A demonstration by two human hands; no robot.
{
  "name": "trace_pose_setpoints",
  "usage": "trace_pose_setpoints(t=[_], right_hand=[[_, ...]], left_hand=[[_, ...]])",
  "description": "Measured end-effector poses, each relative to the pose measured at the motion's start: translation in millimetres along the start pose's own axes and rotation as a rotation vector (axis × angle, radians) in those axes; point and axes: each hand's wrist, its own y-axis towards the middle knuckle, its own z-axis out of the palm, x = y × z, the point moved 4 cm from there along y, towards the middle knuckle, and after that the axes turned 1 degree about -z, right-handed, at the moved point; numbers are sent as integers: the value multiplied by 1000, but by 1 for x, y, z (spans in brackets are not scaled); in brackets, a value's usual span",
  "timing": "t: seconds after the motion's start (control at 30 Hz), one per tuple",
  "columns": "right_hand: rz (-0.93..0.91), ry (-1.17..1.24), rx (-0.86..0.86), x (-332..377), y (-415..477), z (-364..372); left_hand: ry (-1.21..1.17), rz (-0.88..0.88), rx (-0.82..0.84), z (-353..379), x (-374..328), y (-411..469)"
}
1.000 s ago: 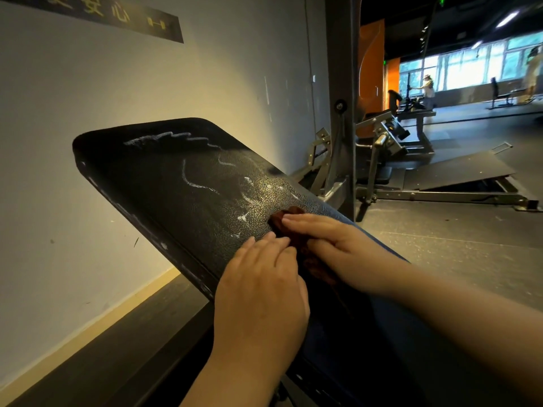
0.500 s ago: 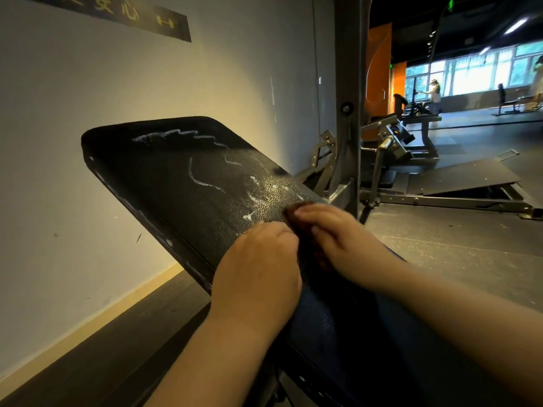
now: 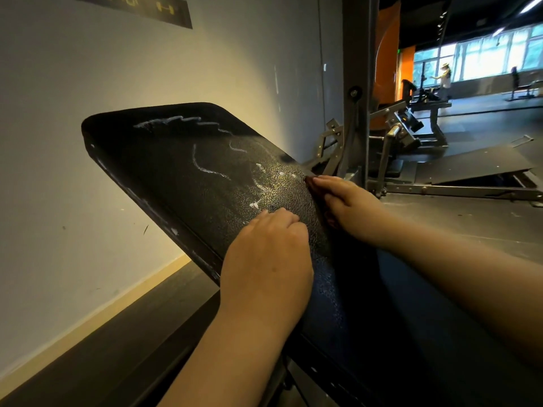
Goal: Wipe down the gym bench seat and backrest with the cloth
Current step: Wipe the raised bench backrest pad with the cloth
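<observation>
The black padded backrest (image 3: 176, 160) of the gym bench slopes up to the left, marked with white streaks and smears. My right hand (image 3: 349, 204) lies flat on a dark red cloth (image 3: 316, 186) at the backrest's right edge, fingers straight, pressing it against the pad; most of the cloth is hidden under the hand. My left hand (image 3: 267, 254) rests on the lower pad beside it, its fingers bent with the tips on the surface and nothing in it. The lower part of the bench lies in shadow under my forearms.
A pale wall (image 3: 88, 69) runs close along the bench's left side. A grey steel upright (image 3: 357, 83) stands just behind the backrest. Further right are other machines (image 3: 405, 124), a sloped platform (image 3: 482, 165) and dark floor. A person (image 3: 445, 79) stands far off by the windows.
My right hand has slid the cloth from the middle of the pad up and rightward to the backrest's right edge. The left hand's fingers have curled in and it stays low on the pad.
</observation>
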Motion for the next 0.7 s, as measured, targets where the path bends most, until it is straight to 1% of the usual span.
trace_pose_setpoints(t=[0.07,0.13,0.23,0.33,0.4,0.47,0.53,0.6,0.7], right_hand=[[44,-4,-62,1,3,6],[3,18,-75,9,-10,10],[-141,32,20,22,-34,12],[-187,-66,101,19,-23,4],[-121,-90,101,10,-1,4],[15,-33,64,3,18,6],[69,11,16,6,23,12],[26,43,-6,19,14,17],[-134,132,53,38,-14,19]], left_hand=[[-8,-1,9,1,0,-1],[-11,-2,-3,1,-1,-2],[-18,-1,-35,1,-2,-1],[-8,-3,-41,2,-1,1],[-2,-4,-30,4,0,0],[-8,2,-28,4,-1,-1],[-16,12,-30,4,-1,-1],[-28,10,-38,3,-2,-1],[-31,7,-52,3,-1,-1]])
